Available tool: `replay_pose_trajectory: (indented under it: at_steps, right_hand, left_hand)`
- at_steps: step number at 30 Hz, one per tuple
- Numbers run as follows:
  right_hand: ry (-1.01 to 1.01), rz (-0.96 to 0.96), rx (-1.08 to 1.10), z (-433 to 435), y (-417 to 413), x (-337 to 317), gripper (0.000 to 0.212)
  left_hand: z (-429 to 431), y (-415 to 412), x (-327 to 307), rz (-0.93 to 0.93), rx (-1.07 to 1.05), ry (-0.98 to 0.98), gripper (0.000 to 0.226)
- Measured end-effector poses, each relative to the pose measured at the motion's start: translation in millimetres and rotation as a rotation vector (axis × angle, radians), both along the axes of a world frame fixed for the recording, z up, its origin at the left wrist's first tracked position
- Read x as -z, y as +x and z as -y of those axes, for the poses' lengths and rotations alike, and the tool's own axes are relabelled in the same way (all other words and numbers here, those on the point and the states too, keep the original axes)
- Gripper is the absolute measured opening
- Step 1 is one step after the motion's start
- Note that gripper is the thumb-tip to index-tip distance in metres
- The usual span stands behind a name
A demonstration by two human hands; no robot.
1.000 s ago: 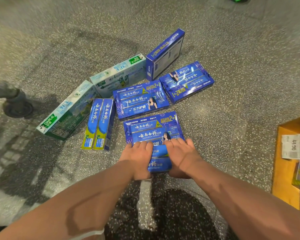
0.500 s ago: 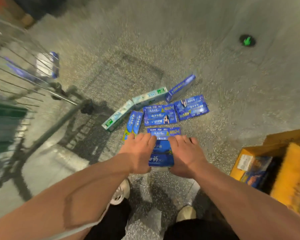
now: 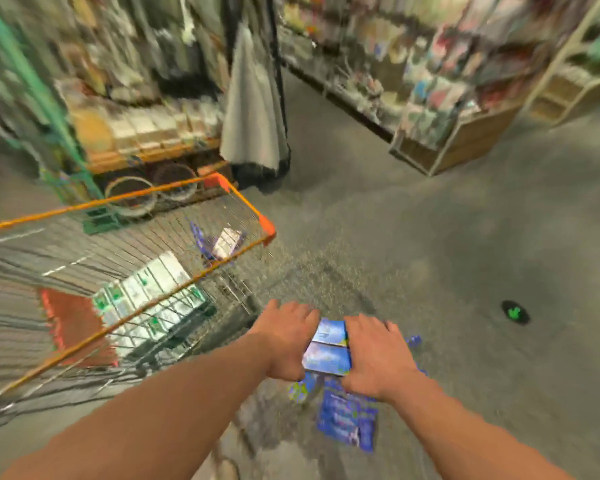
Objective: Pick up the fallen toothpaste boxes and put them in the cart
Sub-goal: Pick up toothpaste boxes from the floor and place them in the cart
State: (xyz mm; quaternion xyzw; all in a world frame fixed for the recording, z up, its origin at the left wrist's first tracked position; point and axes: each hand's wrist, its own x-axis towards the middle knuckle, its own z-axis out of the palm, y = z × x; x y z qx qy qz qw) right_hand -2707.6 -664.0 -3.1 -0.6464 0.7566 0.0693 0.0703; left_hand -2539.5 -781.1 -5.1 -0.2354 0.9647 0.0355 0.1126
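A blue toothpaste box [image 3: 328, 351] is lifted off the floor, gripped between my left hand [image 3: 286, 341] on its left side and my right hand [image 3: 374, 355] on its right side. More blue boxes [image 3: 347, 420] lie blurred on the floor below my hands. The wire cart [image 3: 246, 202] with an orange rim stands to the left. Inside it lie white-and-green boxes [image 3: 146, 292] and a blue-and-white box [image 3: 222, 242].
Store shelves [image 3: 430, 98] full of goods line the back and right. A grey cloth [image 3: 253, 105] hangs at the aisle end. A small black and green object [image 3: 515, 311] lies on the grey floor to the right. The picture is motion-blurred.
Both hands have lifted the blue box off the floor. My view swung up from the scattered boxes to the cart and the shelves.
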Motion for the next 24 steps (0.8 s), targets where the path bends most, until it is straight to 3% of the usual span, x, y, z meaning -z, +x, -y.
replay_pose_trajectory:
  at_steps: [8,13,18,24]
  right_hand:
    - [-0.081,-0.018,-0.079,121.5,84.7,-57.5,0.08]
    - [-0.12,-0.023,-0.106,189.3,115.5,-87.0,0.086]
    - [-0.157,-0.007,-0.162,257.5,132.7,-94.0,0.09]
    - [-0.145,0.027,-0.22,338.6,128.7,-59.5,0.083]
  left_hand:
    - [110.4,91.6,-69.1,-0.028,-0.04,-0.171,0.073]
    - [170.3,128.3,-101.0,-0.04,-0.091,-0.215,0.078]
    - [225.6,150.4,-104.4,-0.07,-0.174,-0.203,0.078]
    - [293.7,147.5,-83.0,0.022,-0.248,-0.197,0.085]
